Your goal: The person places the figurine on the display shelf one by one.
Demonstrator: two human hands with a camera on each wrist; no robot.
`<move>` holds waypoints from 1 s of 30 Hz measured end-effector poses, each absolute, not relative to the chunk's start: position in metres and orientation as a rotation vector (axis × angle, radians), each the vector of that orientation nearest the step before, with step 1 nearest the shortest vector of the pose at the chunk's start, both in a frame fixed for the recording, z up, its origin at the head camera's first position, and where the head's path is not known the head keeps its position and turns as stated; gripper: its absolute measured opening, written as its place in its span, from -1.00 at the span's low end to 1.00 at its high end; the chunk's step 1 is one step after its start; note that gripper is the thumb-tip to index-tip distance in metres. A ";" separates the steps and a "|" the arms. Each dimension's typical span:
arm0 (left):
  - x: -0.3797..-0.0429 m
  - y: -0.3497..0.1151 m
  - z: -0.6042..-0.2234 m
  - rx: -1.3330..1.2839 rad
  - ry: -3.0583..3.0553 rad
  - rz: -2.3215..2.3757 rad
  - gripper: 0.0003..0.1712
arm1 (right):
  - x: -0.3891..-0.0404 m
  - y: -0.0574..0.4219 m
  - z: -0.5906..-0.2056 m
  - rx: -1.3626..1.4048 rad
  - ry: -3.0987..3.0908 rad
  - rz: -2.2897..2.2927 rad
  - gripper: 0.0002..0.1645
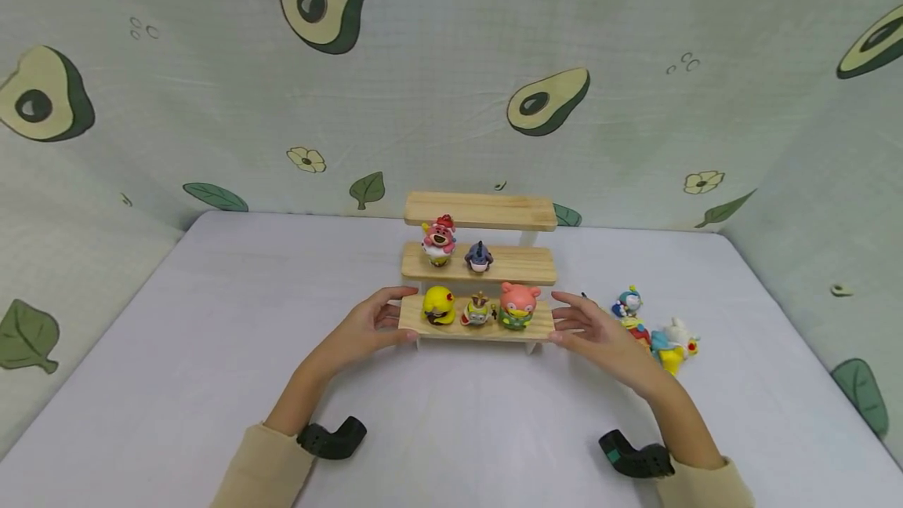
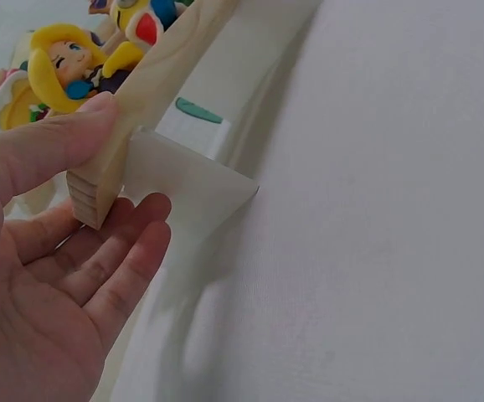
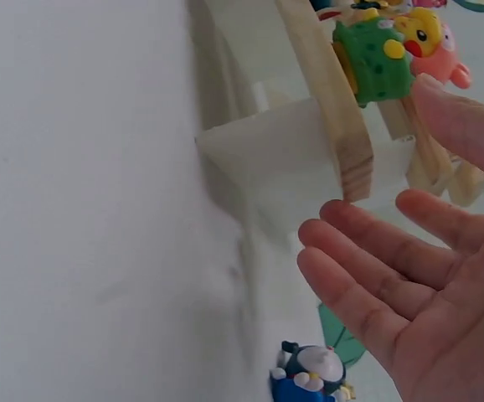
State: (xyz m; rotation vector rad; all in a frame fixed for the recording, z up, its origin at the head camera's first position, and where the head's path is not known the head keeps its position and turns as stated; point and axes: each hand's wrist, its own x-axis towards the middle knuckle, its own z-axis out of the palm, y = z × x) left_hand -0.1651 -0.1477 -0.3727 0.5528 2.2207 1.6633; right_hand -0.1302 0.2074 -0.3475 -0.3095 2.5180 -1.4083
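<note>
A three-tier wooden display stand (image 1: pixel 411 318) stands on the white table. My left hand (image 1: pixel 363 328) grips the left end of its lowest plank (image 2: pixel 154 79), the thumb on the upper edge and the fingers below. Around the right end is my right hand (image 1: pixel 600 335), its fingers spread and apart from the wood in the right wrist view. On that plank are a yellow-haired figurine (image 1: pixel 439 306), a small crowned figurine (image 1: pixel 477 310) and a pink-headed figurine in green (image 1: pixel 518 306). The middle tier bears a pink bear figurine (image 1: pixel 439 241) and a grey-blue donkey figurine (image 1: pixel 479 257).
Right of the stand, partly behind my right hand, several more figurines are on the table, among them a blue one (image 1: pixel 625 302) and a white one with yellow (image 1: pixel 675 342). A cloth with printed avocados (image 1: pixel 546 102) hangs behind the table (image 1: pixel 282 273).
</note>
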 end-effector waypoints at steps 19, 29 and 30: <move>-0.165 -0.149 -0.373 0.563 2.176 1.682 -0.25 | -0.163 0.261 -0.407 -0.028 2.957 -1.345 -0.22; -0.165 -0.149 -0.373 0.565 2.164 1.689 -0.24 | -0.153 0.246 -0.383 0.015 2.993 -1.229 -0.35; -0.165 -0.149 -0.373 0.565 2.164 1.690 -0.24 | -0.150 0.242 -0.377 0.008 2.978 -1.234 -0.36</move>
